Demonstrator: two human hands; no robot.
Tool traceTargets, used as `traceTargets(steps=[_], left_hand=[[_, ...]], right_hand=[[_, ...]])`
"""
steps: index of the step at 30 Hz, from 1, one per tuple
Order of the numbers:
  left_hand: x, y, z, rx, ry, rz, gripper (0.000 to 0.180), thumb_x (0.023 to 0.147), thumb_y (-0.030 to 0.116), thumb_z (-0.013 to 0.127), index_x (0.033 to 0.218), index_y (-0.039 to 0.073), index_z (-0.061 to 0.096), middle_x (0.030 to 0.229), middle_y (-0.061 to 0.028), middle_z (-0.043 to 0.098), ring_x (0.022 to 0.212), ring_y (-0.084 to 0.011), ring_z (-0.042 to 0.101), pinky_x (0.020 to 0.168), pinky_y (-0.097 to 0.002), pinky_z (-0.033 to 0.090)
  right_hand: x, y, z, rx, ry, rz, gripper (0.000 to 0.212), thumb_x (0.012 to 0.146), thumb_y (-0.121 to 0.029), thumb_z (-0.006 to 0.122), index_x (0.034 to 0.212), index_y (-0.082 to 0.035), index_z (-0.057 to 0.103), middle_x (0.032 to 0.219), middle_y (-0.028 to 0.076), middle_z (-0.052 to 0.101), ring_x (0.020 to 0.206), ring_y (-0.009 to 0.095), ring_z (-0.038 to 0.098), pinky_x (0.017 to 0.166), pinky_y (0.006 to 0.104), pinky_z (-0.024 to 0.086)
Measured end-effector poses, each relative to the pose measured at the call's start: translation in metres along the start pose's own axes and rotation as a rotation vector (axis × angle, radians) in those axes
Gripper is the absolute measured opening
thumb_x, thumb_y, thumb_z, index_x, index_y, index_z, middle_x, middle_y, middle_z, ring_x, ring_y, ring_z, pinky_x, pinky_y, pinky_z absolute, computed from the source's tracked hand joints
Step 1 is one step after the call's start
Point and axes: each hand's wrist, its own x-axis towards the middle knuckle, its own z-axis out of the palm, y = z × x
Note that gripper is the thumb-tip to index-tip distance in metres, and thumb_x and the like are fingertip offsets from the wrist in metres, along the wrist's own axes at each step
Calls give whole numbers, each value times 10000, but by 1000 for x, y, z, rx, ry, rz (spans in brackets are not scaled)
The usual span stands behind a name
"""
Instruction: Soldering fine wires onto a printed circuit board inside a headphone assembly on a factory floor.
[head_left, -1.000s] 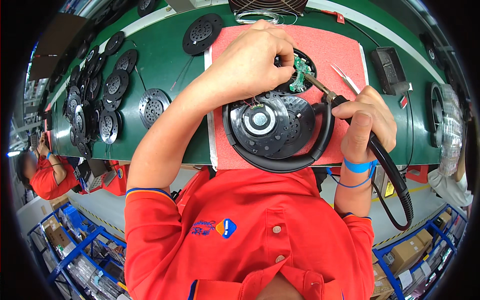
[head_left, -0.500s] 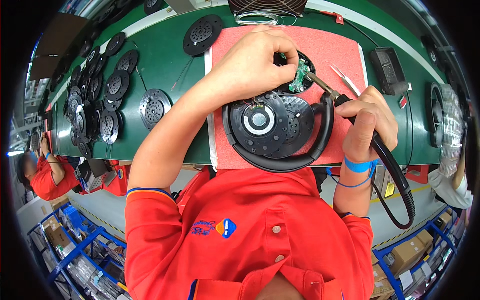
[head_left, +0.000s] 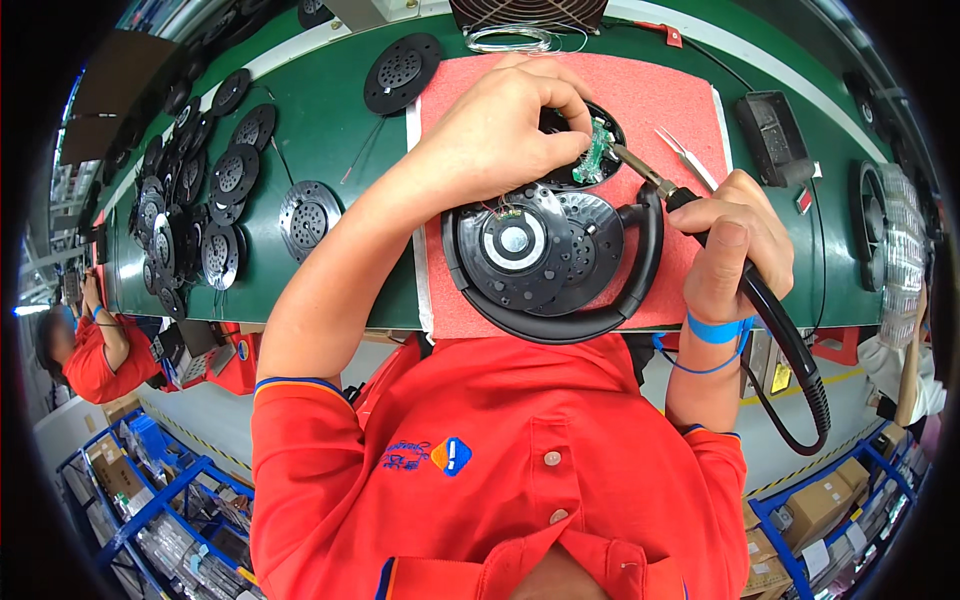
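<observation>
A headphone with a black headband [head_left: 560,326] lies in front of me, its far ear cup open around a green circuit board [head_left: 594,160]. My left hand [head_left: 505,130] is closed over that cup, thumb and fingers pinched beside the board. What it pinches is hidden. A soldering iron [head_left: 780,318] is gripped in my right hand [head_left: 738,245], its tip at the board's right edge; whether it touches cannot be made out. Nearer to me, a black round speaker plate [head_left: 538,278] with a silver centre overlaps another perforated plate [head_left: 598,240] inside the headband's curve.
A pink foam mat [head_left: 690,280] underlies the work on a green table. White-handled tweezers [head_left: 685,158] and a black tray [head_left: 775,140] are at right. Several black speaker plates [head_left: 235,172] are heaped at left. Solder wire [head_left: 510,38] lies at the back. People sit on both sides.
My hands, the soldering iron and the headphone keep almost the same places, with a slight shift of the whole picture. At the right edge, another person's forearm has come further into sight.
</observation>
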Motion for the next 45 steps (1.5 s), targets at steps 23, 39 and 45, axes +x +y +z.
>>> traceTargets(steps=[23, 39, 45], left_hand=[[0, 9, -8, 318, -77, 186, 85, 735, 91, 664, 771, 16, 644, 1021, -85, 633, 1005, -282, 545, 877, -362, 428], [-1, 8, -6, 384, -60, 236, 81, 739, 83, 649, 774, 10, 638, 1029, -79, 628, 1024, -286, 534, 908, -373, 412], [-1, 9, -6, 389, -60, 241, 76, 732, 78, 656, 768, 13, 640, 1028, -74, 628, 1032, -280, 535, 913, -374, 407]], right_hand=[[4, 4, -3, 38, -130, -79, 169, 824, -98, 595, 663, -46, 606, 540, 40, 569, 431, 158, 446, 439, 277, 333], [5, 2, -3, 11, -136, -82, 194, 830, -97, 583, 647, -41, 612, 521, 40, 543, 431, 163, 434, 435, 277, 325], [3, 3, -5, 34, -91, -57, 204, 842, -88, 563, 653, -28, 612, 575, 49, 600, 447, 162, 458, 446, 275, 345]])
